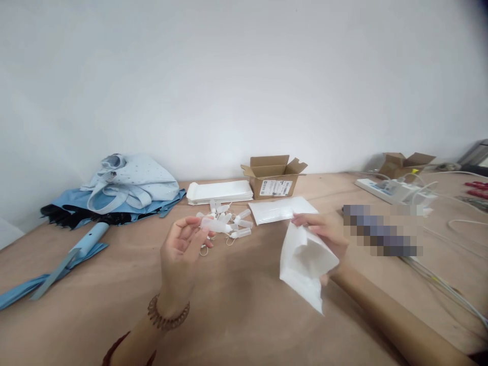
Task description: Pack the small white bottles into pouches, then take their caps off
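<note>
Now | small bottle (215, 225) pinched in left fingers (189, 223) | pouch (305, 264) in right fingers (307, 219)

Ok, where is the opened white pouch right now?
Head view, right of centre: the white pouch is held by the right hand above the wooden table, opposite the left hand with its small clear bottle.

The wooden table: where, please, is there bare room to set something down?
It is bare between the left hand and the white paper pouch, and between the folded blue umbrella and that hand. Crowded around the small clear plastic bottles and white cables.
</note>
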### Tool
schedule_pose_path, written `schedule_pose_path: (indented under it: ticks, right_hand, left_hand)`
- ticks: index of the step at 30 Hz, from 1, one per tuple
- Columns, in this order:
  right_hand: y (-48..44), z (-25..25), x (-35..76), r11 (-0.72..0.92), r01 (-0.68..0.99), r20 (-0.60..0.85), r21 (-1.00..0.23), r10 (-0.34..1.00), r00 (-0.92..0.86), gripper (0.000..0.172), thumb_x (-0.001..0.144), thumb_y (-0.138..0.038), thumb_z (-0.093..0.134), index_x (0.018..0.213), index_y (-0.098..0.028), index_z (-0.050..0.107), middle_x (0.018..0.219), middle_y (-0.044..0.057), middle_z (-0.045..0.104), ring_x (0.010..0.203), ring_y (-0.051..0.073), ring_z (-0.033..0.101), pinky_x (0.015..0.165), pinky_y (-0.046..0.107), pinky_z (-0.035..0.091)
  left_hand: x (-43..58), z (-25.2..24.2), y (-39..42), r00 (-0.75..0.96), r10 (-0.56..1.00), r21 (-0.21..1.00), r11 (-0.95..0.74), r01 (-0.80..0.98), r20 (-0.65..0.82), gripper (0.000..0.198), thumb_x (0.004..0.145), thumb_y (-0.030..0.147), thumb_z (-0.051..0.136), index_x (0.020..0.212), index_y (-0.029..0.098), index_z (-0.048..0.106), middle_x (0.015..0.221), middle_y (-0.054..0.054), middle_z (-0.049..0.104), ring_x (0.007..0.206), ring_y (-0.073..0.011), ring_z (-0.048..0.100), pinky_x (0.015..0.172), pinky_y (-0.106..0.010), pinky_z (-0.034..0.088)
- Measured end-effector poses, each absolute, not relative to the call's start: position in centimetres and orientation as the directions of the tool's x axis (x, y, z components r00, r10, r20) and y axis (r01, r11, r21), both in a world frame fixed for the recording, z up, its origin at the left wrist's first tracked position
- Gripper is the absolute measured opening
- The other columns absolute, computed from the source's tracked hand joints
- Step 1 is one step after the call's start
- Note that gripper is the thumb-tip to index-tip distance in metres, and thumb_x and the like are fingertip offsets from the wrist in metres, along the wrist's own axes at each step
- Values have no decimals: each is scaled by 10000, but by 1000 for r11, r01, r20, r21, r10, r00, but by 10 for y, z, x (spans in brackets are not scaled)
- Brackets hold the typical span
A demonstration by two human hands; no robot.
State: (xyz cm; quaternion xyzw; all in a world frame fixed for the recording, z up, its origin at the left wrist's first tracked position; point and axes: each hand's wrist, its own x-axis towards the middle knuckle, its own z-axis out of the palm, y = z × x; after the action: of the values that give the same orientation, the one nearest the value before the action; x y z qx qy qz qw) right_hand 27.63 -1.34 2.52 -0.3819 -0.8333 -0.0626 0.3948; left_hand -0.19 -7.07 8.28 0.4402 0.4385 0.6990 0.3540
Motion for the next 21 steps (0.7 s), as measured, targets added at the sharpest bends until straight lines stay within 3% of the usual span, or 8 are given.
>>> schedule_pose_path:
  ticks: [3, 6, 8, 13, 16, 21]
  right_hand:
    - [-14, 33, 273, 827, 529, 735, -193, 479, -480, 670, 654, -537, 578, 1228, -254, 381, 1064, 134, 531, 1007, 350, 522, 797, 529, 419]
    - [-18, 47, 262, 897, 404, 713, -182, 403, -574, 646, 700, -323, 537, 1291, -235, 292, 1137, 127, 539, 1057, 318, 528, 853, 493, 429]
    - [-21, 55, 254, 895, 402, 657, -194, 422, -625, 621, 719, -242, 513, 1297, -231, 286, 1150, 118, 546, 1061, 287, 532, 874, 456, 433]
    - [-30, 61, 237, 883, 391, 577, -260, 466, -670, 561, 722, -201, 513, 1255, -196, 341, 1149, 120, 538, 1028, 252, 528, 844, 387, 454]
    - [-33, 58, 233, 845, 429, 519, -320, 535, -667, 519, 726, -173, 510, 1229, -186, 383, 1130, 112, 538, 1010, 236, 529, 836, 356, 454]
    - [-31, 48, 231, 823, 439, 473, -359, 566, -675, 496, 726, -134, 529, 1205, -194, 413, 1121, 102, 528, 1030, 229, 510, 841, 338, 449]
  left_hand:
    - [3, 86, -80, -338, 877, 903, -405, -140, 341, 227, 731, 238, 690, 879, 162, 534, 897, -74, 693, 638, -149, 641, 516, -238, 501]
    - [13, 87, -93, -340, 831, 861, -498, -102, 441, 155, 766, 219, 646, 831, 171, 515, 866, -65, 702, 552, -128, 618, 519, -260, 511]
    - [20, 83, -99, -332, 799, 845, -535, -11, 502, 135, 770, 208, 640, 820, 178, 518, 891, -64, 703, 555, -126, 619, 535, -268, 524]
    - [24, 58, -93, -195, 755, 771, -563, 296, 626, 98, 768, 205, 652, 803, 194, 562, 989, -70, 692, 835, -199, 664, 698, -311, 558]
    - [18, 48, -83, -33, 778, 687, -534, 493, 628, 34, 805, 222, 621, 826, 204, 603, 964, -44, 694, 756, -166, 644, 699, -311, 537]
    - [13, 40, -76, 53, 768, 515, -476, 713, 638, 142, 848, 238, 562, 891, 252, 696, 998, -53, 626, 969, -231, 524, 832, -403, 472]
